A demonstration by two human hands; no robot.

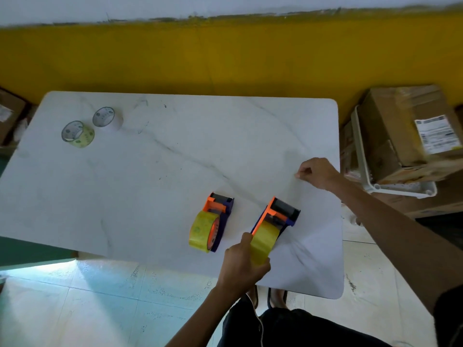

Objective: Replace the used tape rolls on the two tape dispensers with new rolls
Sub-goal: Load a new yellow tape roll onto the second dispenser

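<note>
While the left hand (240, 266) gripped the yellow roll (263, 242) on the nearer dispenser (278, 216), the right hand (317, 172) pinched its fingers (298, 175) shut beyond it; the second dispenser (215, 216) stood just left, two spent rolls (77, 134) far beyond on the surface (150, 171).

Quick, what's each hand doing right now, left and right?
Left hand: closed around the yellow tape roll on the right dispenser.
Right hand: fingers pinched together above the table; whether it holds anything cannot be told.

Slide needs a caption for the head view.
Left hand steadies right dispenser's roll; right hand pinched beyond it.
</note>
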